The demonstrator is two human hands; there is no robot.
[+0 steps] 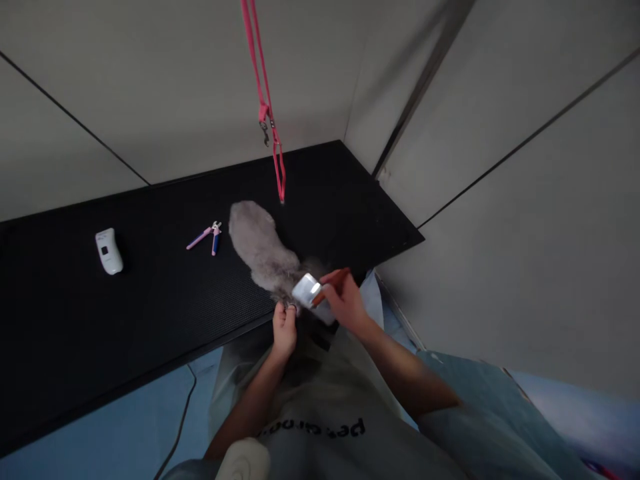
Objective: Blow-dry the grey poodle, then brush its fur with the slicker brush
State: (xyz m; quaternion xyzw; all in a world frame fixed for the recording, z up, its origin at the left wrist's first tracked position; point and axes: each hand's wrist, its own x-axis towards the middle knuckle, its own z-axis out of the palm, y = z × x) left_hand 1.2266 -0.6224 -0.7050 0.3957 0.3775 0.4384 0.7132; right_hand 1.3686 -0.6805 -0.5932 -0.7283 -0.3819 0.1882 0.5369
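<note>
A small grey-furred animal (257, 243), perhaps a cat, is stretched across the black table, its near end reaching the front edge by my body. My right hand (345, 300) is closed around the reddish-brown handle of a slicker brush (307, 291). The brush's shiny metal back faces up, and its head is over the animal's near end. My left hand (284, 330) grips the fur at that same end, thumb on top and fingers curled. What part it holds is hard to make out, since the area is dark and blurred.
Pink-and-blue nail clippers (213, 235) and a white handheld device (109, 251) lie on the black table (165, 320), left of the animal. A pink leash loop (279, 167) with a metal clip hangs over the back. Grey walls (525, 213) border the table. A cable (183, 420) runs below.
</note>
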